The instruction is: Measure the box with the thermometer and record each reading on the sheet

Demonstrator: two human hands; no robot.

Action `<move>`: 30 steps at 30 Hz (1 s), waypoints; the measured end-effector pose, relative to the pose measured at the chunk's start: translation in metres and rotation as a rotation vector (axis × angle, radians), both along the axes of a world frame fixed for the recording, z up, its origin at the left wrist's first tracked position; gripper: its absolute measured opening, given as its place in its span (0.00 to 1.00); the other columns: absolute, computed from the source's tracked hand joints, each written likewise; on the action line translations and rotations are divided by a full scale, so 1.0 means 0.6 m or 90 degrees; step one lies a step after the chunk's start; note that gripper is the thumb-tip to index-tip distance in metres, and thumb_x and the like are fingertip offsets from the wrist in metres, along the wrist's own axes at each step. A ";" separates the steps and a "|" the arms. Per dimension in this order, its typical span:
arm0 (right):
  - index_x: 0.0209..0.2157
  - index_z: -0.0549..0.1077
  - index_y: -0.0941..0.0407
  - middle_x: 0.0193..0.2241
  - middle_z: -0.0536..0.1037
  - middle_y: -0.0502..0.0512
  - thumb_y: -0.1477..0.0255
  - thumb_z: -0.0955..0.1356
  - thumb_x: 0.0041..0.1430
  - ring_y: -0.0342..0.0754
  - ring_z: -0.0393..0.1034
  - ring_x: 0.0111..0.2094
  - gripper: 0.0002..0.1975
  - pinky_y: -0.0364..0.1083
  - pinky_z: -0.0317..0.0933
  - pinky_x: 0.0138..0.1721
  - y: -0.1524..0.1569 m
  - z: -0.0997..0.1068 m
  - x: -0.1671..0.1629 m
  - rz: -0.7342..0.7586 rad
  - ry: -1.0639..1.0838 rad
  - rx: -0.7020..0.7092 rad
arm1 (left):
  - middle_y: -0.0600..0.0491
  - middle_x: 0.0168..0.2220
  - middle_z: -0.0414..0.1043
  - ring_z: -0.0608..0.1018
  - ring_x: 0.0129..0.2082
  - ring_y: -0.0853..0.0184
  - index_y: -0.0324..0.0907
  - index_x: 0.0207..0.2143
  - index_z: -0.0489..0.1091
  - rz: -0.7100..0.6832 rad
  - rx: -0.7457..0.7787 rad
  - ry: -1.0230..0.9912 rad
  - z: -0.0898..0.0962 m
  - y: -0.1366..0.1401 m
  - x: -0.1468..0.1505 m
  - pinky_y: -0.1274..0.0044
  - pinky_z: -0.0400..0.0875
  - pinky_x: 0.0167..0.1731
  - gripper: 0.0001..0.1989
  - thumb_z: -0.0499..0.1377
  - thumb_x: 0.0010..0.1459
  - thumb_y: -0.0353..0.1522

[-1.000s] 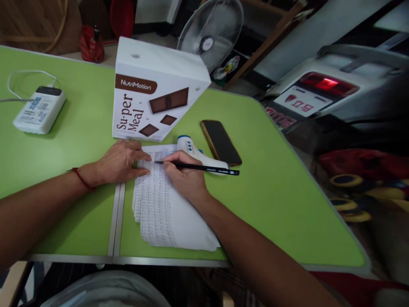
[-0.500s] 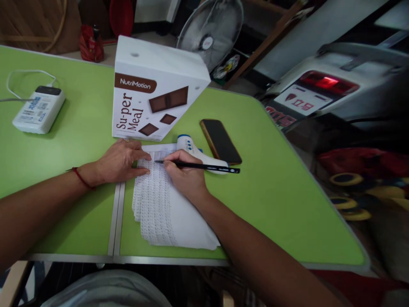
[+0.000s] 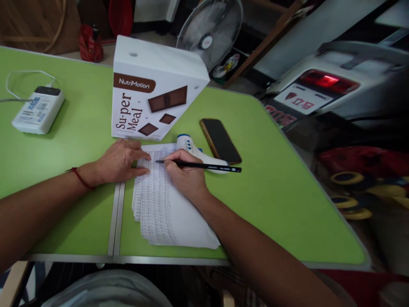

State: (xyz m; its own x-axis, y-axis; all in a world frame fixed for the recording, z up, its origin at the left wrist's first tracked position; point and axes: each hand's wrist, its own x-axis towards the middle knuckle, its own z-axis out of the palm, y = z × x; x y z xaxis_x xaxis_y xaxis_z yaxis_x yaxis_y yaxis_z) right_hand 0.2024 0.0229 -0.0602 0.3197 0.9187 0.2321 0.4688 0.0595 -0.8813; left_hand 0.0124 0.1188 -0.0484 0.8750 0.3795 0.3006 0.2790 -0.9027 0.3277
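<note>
Right hand (image 3: pixel 188 178) pinches a black pencil (image 3: pixel 211 166).
Just left of it, the left hand (image 3: pixel 119 161) lies on the paper (image 3: pixel 158 207), thumb and finger spread apart.

Beyond my left grip (image 3: pixel 123 160): the white box (image 3: pixel 156 85) stands close ahead, walling off the way forward; whether we touch, I can't tell.
Between my grips: a narrow gap over the sheets (image 3: pixel 156 204), with the pencil (image 3: pixel 220 167) tip poking into it.
Beyond my right grip (image 3: pixel 188 179): the thermometer (image 3: pixel 191 147) lies just beside my knuckles, the phone (image 3: pixel 220 140) behind it.
Right of my forearm: open counter (image 3: pixel 281 204) out to the slanted edge, room to pass low.
Left: a free lane between my forearm and the white device (image 3: pixel 38 111).
</note>
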 end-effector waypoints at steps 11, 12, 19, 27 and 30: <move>0.20 0.69 0.52 0.17 0.70 0.46 0.71 0.65 0.44 0.43 0.60 0.20 0.03 0.45 0.58 0.24 -0.001 -0.002 0.000 0.004 0.011 0.024 | 0.50 0.33 0.76 0.76 0.32 0.64 0.40 0.44 0.80 0.002 0.004 0.002 0.000 -0.001 0.001 0.73 0.67 0.34 0.13 0.67 0.59 0.37; 0.20 0.69 0.52 0.17 0.70 0.46 0.71 0.65 0.44 0.43 0.61 0.21 0.03 0.45 0.58 0.25 0.000 -0.003 0.000 -0.004 0.015 0.034 | 0.50 0.33 0.76 0.76 0.32 0.64 0.40 0.44 0.80 0.002 0.004 0.002 0.000 0.000 0.001 0.73 0.67 0.35 0.14 0.67 0.59 0.37; 0.20 0.69 0.52 0.17 0.72 0.46 0.71 0.65 0.43 0.44 0.62 0.22 0.03 0.45 0.57 0.25 0.002 -0.007 0.003 -0.043 0.010 0.035 | 0.50 0.33 0.75 0.76 0.32 0.64 0.40 0.45 0.80 0.005 0.001 0.006 -0.001 0.000 0.000 0.73 0.67 0.35 0.14 0.67 0.59 0.37; 0.19 0.68 0.51 0.17 0.71 0.46 0.71 0.65 0.42 0.43 0.61 0.21 0.03 0.44 0.57 0.25 0.002 -0.005 -0.001 -0.045 0.008 0.021 | 0.50 0.33 0.76 0.77 0.32 0.64 0.41 0.45 0.80 0.004 0.001 0.003 -0.002 0.001 0.000 0.73 0.68 0.35 0.13 0.66 0.59 0.37; 0.19 0.68 0.52 0.17 0.70 0.46 0.71 0.65 0.42 0.43 0.61 0.21 0.02 0.45 0.58 0.24 0.001 -0.004 0.000 -0.042 0.014 0.021 | 0.50 0.33 0.75 0.77 0.32 0.64 0.41 0.45 0.80 0.004 -0.001 0.000 -0.002 0.001 -0.001 0.73 0.68 0.35 0.13 0.66 0.59 0.37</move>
State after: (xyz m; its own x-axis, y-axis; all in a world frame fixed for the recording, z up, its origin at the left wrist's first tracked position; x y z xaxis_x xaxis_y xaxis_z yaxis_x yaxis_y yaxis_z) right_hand 0.2023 0.0233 -0.0626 0.3851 0.8870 0.2547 0.4532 0.0586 -0.8895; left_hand 0.0121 0.1195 -0.0498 0.8730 0.3847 0.2998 0.2842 -0.9008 0.3282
